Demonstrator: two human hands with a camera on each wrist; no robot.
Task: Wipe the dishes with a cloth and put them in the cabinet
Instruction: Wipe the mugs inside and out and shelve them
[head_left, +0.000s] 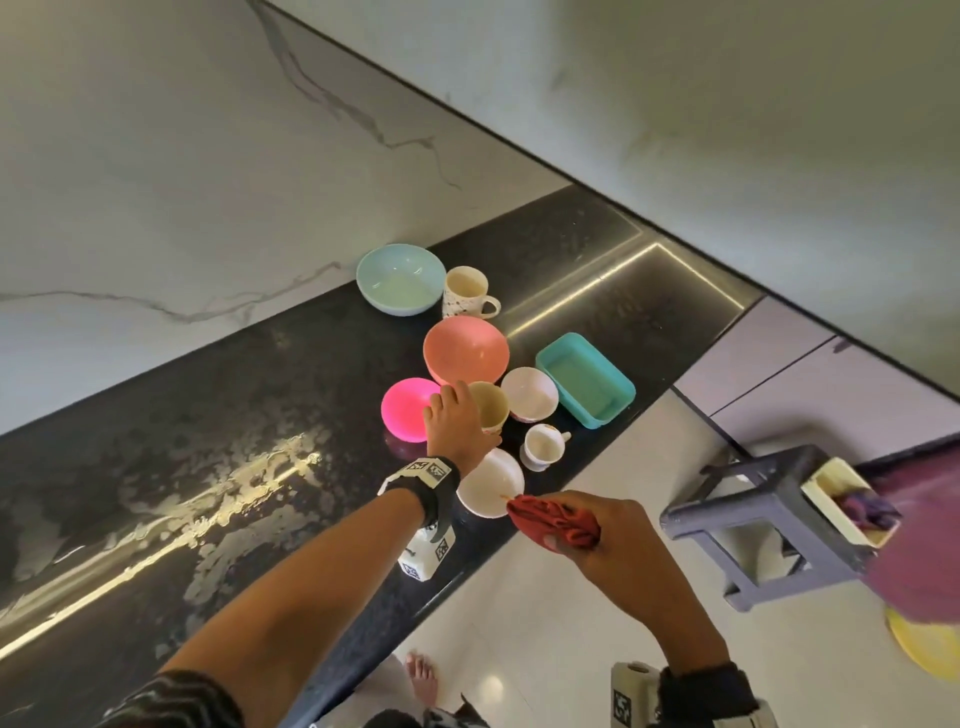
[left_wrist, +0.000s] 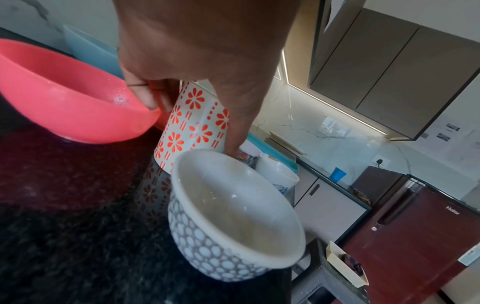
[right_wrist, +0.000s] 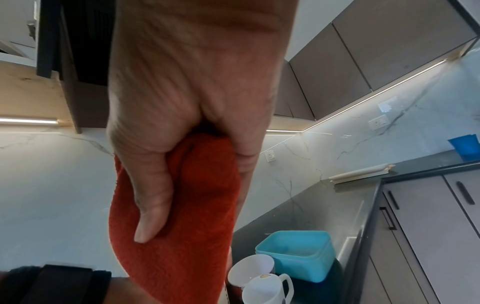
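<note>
On the black counter (head_left: 260, 415), your left hand (head_left: 457, 421) grips the flowered cup (left_wrist: 192, 121), your right hand (head_left: 613, 525) clutches the red cloth (head_left: 550, 519): lift the cup clear and wipe it.

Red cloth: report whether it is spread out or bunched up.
Bunched up. The red cloth is wadded in the right hand, whose thumb and fingers curl round it; in the head view it shows as a crumpled lump, held above the counter edge.

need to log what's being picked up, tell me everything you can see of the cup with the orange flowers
The cup with the orange flowers is a tall white cup, likely ceramic, printed with orange flowers, dashes and dots; its inside looks cream. It is tilted on the dark speckled counter. The left hand grips it near the rim, fingers on one side, thumb on the other. It sits between the coral bowl and the dotted grey bowl.
</note>
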